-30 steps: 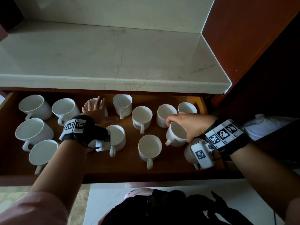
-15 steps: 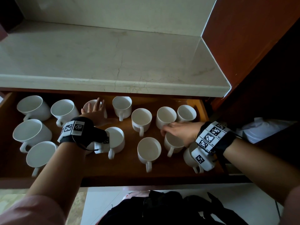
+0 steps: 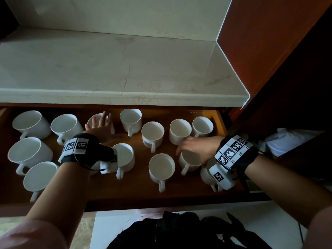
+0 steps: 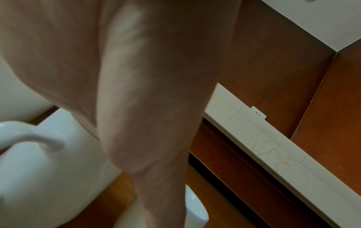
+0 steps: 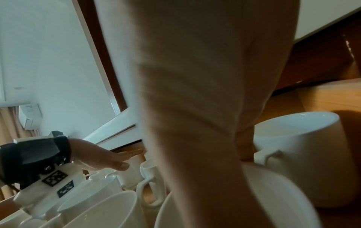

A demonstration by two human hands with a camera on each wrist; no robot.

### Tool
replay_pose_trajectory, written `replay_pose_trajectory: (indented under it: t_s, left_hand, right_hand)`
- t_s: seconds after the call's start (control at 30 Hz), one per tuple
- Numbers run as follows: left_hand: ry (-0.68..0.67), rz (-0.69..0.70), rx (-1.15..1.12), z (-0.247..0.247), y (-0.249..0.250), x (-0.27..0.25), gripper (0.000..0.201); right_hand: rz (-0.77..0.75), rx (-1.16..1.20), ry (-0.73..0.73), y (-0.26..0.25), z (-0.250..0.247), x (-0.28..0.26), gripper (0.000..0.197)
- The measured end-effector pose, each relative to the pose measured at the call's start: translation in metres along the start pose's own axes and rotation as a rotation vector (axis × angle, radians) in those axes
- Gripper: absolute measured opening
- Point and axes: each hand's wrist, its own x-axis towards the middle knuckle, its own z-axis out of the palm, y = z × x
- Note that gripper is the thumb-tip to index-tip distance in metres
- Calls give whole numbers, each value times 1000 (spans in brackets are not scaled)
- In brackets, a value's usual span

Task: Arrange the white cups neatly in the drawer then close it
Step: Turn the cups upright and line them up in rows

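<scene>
Several white cups stand upright in the open wooden drawer (image 3: 125, 193), in loose rows with most handles toward me. My right hand (image 3: 195, 148) reaches in from the right and grips the rim of one cup (image 3: 190, 159) in the front right part, its handle pointing at the front. Close beside it on the left is another cup (image 3: 161, 168). My left hand (image 3: 100, 128) lies flat with straight fingers against a back-row cup (image 3: 95, 118). The right wrist view shows that flat left hand (image 5: 105, 158) and a nearby cup (image 5: 304, 154).
A pale marble countertop (image 3: 125, 65) overhangs the back of the drawer. A reddish wooden cabinet wall (image 3: 269, 42) rises on the right. A dark bag (image 3: 179, 230) lies on the floor below the drawer front. Bare drawer floor shows along the front.
My right hand has shifted its cup a little left and nearer, turning the handle from left toward the front. The left hand has stayed at the back cup.
</scene>
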Motion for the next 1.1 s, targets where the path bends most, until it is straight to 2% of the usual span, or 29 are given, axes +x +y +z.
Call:
replay_pose_trajectory:
  t_s: [0.1,0.2,0.3,0.37,0.43,0.5,0.6,0.77,0.9,1.1]
  left_hand:
    - [-2,1,0,0,0,-1,106]
    - [-5,4,-8,0,1,-1,106]
    - [-2,4,-1,0,1,-1,106]
    - [-2,0,0,0,1,-1,107]
    - [-5,-2,2,0,1,-2,107]
    - [-3,-1,2,1,1,-2,107]
    - [7,2,4,1,1,0,107]
    - [10,-3,-11,2,1,1,107]
    - [0,-3,-5,2,1,0,107]
    - [-3,-7,-4,2,1,2,107]
  right_hand:
    - [-11,90,35,2,-1,-4,86]
    - [24,301,156,5,-5,-16,70]
    - [209,390,414,13,2,-19,38]
    - [384,418,499,18,8,-16,22]
    - [500,436,412,16,10,-13,16]
    - [545,455,315,10,13,-10,15]
    - [602,448,342,7,18,-5,17]
    - [588,536,453,13,23,-6,28]
    - [512,675,540,14,25,-6,23]
    - [401,660,614,13,26,1,19]
